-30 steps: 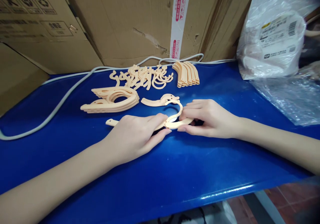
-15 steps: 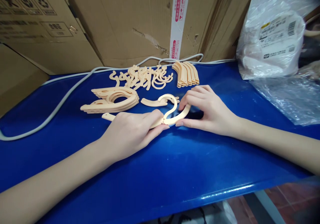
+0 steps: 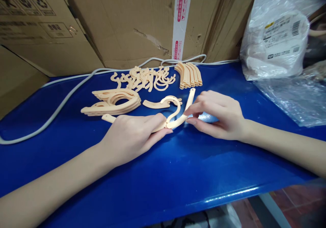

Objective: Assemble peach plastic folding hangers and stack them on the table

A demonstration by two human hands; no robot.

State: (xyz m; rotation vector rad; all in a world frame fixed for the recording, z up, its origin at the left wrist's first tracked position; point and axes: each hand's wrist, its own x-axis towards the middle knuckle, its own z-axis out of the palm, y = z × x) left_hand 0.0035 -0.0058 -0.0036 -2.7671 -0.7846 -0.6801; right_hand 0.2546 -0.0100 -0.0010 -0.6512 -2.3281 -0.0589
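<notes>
A beige plastic folding clothes hanger [image 3: 177,121] is held above the blue table, its curved hook standing up from the middle joint. My left hand [image 3: 134,129] is closed around the hanger's left arm; that arm's end sticks out past the knuckles. With thumb and fingertips, my right hand [image 3: 216,114] pinches the right arm near its bend, which now points up and away. Just behind lie a loose arm piece and hook [image 3: 155,103]. To the left is a stack of folded hangers [image 3: 112,102].
At the back of the table [image 3: 158,184] are a pile of loose hooks [image 3: 145,78] and a row of stacked hanger arms [image 3: 189,75]. A white cable [image 3: 73,92] runs along the back and left. Cardboard boxes [image 3: 142,21] stand behind; a plastic-wrapped bag [image 3: 275,41] sits at right.
The hanger's right arm has swung upward, so its end now shows. My right hand has shifted slightly right and its grip has moved along the arm. The left hand stays nearly still.
</notes>
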